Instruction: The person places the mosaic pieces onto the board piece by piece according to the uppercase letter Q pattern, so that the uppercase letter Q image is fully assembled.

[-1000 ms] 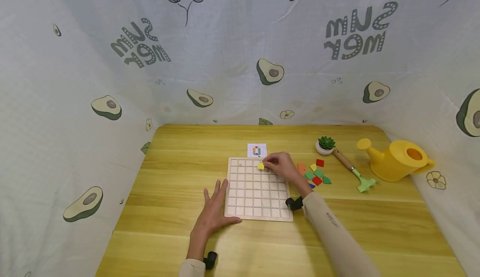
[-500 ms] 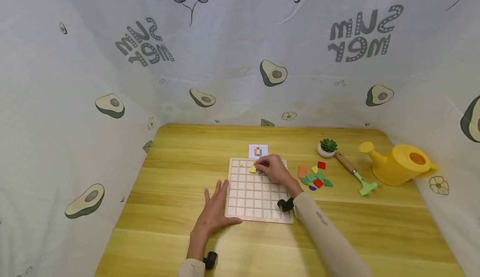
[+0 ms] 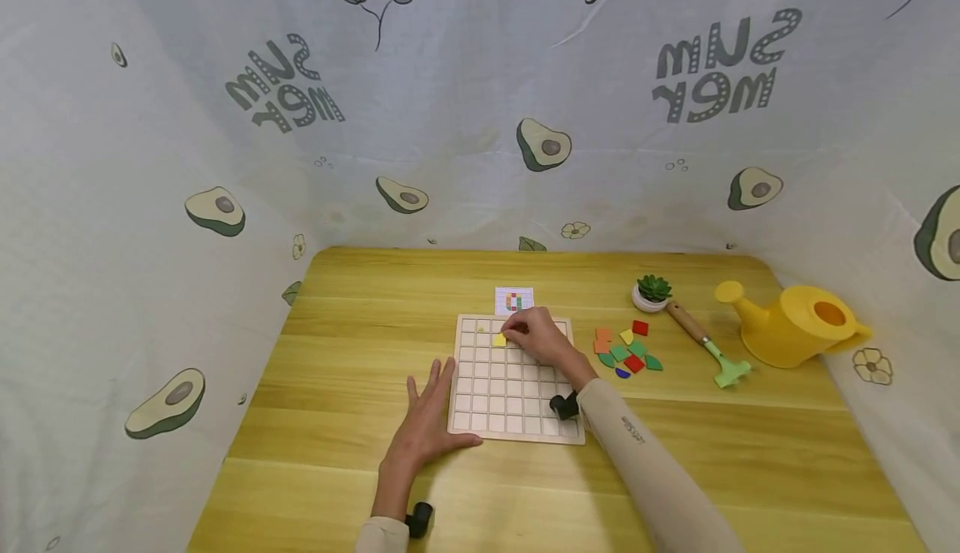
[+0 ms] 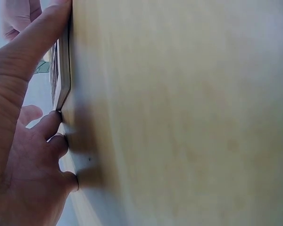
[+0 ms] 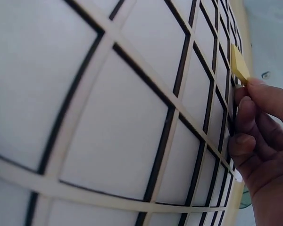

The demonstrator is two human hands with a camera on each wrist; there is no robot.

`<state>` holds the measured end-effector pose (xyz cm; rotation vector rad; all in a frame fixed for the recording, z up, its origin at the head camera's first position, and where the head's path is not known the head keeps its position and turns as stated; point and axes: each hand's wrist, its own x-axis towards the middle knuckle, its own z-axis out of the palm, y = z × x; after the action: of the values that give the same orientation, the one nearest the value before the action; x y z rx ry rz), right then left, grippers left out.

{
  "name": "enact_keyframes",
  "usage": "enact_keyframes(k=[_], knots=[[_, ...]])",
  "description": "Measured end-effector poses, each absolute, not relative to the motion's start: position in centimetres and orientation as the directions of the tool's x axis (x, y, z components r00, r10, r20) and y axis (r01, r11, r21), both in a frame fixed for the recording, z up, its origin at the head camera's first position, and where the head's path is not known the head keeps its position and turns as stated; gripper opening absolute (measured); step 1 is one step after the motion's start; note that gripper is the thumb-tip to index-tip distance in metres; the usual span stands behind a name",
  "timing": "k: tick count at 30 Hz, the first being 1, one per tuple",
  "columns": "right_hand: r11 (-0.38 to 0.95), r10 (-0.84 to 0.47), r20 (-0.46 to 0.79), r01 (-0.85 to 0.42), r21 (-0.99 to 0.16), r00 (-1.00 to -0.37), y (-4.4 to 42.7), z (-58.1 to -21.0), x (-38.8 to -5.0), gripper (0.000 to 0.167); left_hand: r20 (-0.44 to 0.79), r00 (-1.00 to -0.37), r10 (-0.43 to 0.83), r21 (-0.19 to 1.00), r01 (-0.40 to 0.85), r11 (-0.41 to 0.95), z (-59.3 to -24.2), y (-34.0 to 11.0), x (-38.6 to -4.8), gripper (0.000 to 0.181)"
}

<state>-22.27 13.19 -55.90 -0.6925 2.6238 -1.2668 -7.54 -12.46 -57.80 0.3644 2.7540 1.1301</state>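
Right hand [image 3: 537, 336] pinching yellow piece [image 3: 498, 341] at fingertips [image 5: 261, 91], over gridded board [image 3: 497, 405], left hand [image 3: 424, 426] splayed alongside

Wooden grid board [image 3: 512, 386] is looking matt; near the table's [image 3: 360, 345] right edge, the watering can [image 3: 787, 328] is showing smooth, seemingly plastic walls.

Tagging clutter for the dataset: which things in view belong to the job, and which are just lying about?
In the job, it seems:
yellow tile, pinched by the right grip
board, left grip at its edge
loose tiles, right of the board
card, its coloured print probably the guide

Lying about, likely:
plant
rake
watering can
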Motion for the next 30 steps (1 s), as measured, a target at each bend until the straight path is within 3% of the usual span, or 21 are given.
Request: enact_keyframes(k=[23,30], knots=[[0.538,-0.490,0.171,-0.451,-0.713,-0.855,12.60,-56.03,-21.81,0.005,-0.045,-0.959,0.279,0.708,0.166,0.687,-57.71,-12.49,-7.59,0.135],[0.542,-0.497,0.175,-0.462,-0.702,-0.850,12.62,-55.98,-21.70,0.016,-0.048,-0.959,0.279,0.713,0.163,0.682,-57.89,-12.56,-7.57,0.136]])
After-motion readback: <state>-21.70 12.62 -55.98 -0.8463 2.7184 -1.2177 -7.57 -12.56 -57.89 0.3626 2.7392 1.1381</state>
